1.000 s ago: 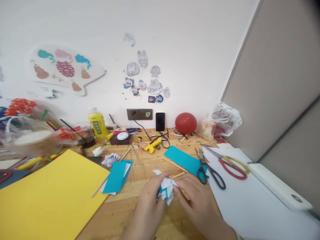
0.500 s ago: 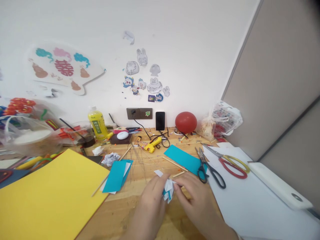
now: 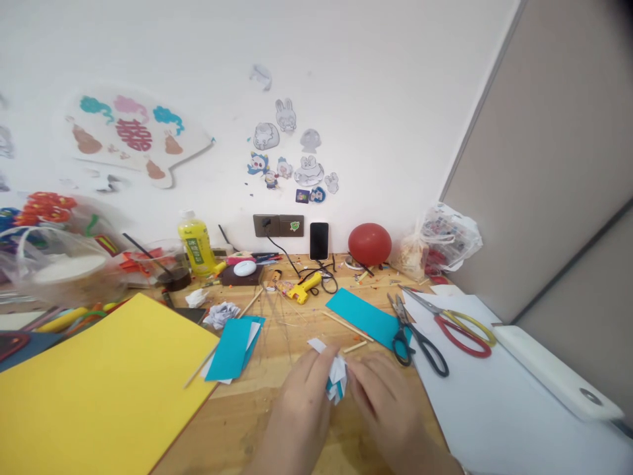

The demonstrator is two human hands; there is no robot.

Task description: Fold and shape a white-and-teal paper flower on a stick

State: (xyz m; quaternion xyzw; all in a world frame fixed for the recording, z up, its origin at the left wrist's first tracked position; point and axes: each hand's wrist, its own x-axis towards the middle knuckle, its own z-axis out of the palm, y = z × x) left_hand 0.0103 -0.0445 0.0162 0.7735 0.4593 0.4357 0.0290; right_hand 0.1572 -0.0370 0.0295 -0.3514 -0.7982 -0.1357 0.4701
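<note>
Wooden bench (image 3: 232,422): beneath both hands
Left hand (image 3: 305,390): clamped on the folded white-and-blue paper (image 3: 338,372); best firm, without crushing
Right hand (image 3: 386,397): fingertips together at its right edge; ease folds gently
Folded white-and-blue paper: between the hands

A red 囍 (image 3: 133,135) stands on the white fan-shaped cutout (image 3: 141,158), and 冰 heads the green label (image 3: 193,252) on the yellow bottle (image 3: 202,241).

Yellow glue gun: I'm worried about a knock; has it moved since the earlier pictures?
No: the glue gun keeps its place relative to the wall socket.
</note>
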